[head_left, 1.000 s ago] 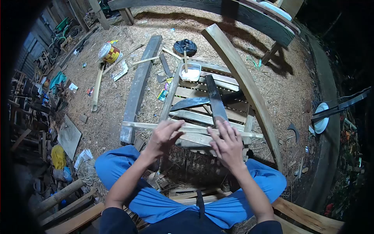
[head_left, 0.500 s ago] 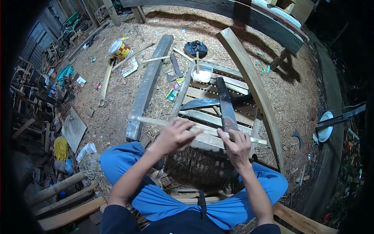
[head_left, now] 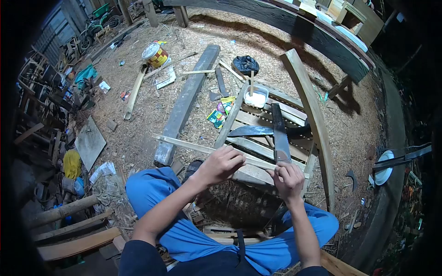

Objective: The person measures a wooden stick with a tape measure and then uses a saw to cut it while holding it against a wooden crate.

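Note:
A thin, pale wooden strip (head_left: 184, 144) lies slantwise across my lap, its left end reaching past a thick grey beam. My left hand (head_left: 222, 166) is closed on its middle, fingers curled over. Closer to the strip's right end, my right hand (head_left: 289, 180) grips it between thumb and fingers. Just beyond the right hand, a handsaw (head_left: 280, 131) rests on a slatted wooden frame (head_left: 235, 115), its handle partly covered by that hand. A long dark blade (head_left: 251, 132) lies crosswise by the saw. A clear tub (head_left: 256, 100) of white material, with a stick in it, sits on the frame's far end.
A curved wooden plank (head_left: 313, 117) leans along the frame's right side. The grey beam (head_left: 186, 106) lies to the left. Farther off are a paint bucket (head_left: 155, 55), a black plastic bag (head_left: 246, 65) and a long bench (head_left: 276, 32). Shavings cover the ground.
The camera view has shifted, so the surroundings sit lower and mostly farther right. Both hands have moved right and slightly nearer my body, still on the strip.

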Motion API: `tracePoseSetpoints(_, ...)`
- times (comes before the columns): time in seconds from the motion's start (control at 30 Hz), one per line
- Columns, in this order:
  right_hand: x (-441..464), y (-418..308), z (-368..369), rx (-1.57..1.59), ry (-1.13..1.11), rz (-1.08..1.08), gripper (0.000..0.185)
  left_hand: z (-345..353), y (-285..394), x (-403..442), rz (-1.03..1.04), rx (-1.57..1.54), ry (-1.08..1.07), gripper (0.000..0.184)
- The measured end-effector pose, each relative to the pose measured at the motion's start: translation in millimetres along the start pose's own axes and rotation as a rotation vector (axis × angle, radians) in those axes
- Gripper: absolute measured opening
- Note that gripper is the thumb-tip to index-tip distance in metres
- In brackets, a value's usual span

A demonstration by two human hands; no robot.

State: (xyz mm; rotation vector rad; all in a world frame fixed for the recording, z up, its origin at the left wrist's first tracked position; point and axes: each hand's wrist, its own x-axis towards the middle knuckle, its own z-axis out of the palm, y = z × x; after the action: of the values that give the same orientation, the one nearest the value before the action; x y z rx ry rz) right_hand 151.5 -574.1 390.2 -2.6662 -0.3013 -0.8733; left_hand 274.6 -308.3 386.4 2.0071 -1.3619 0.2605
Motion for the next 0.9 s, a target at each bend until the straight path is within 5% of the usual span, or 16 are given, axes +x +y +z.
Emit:
tracePoseSetpoints(0.1, 7.7, -3.9, 1.4, 0.047, -0.007, 0.010, 0.031, -11.6, -0.9, -0.6, -0.053, 0.009, 0.032, 0.021)
tracePoseSetpoints(0.17, 9.3, -13.6, 4.4, 0.139, -0.128, 0.228, 0.030, -19.1, 1.6, -2.8, -0.166, -0.029, 0.033, 0.023)
tracePoseSetpoints(0.33, 21.9, -26.2, 7.8, 0.148, -0.046, 0.136, 0.020, -11.4, -3.2, -5.8, -0.201, -0.077, 0.063, 0.020)
tracePoseSetpoints(0.43, 19.9, -24.8, 3.7, 0.281, -0.230, 0.457, 0.020, -7.4, -8.0, -5.0, -0.281, -0.127, 0.018, 0.027)
tracePoseSetpoints(0.53, 13.6, -19.9, 5.2, 0.383, -0.169, 0.571, 0.019, -1.0, -11.4, -1.5, -0.265, -0.118, 0.026, 0.029)
tracePoseSetpoints(0.73, 11.6, 25.8, -21.4, 0.057, -0.338, 0.725, 0.028, 5.5, -39.8, -12.5, -0.273, 0.014, -0.139, 0.039)
tracePoseSetpoints(0.9, -8.9, 23.1, 8.9, -0.205, -0.255, 0.369, 0.032, 22.3, -51.6, -34.1, -0.350, 0.109, -0.177, 0.056)
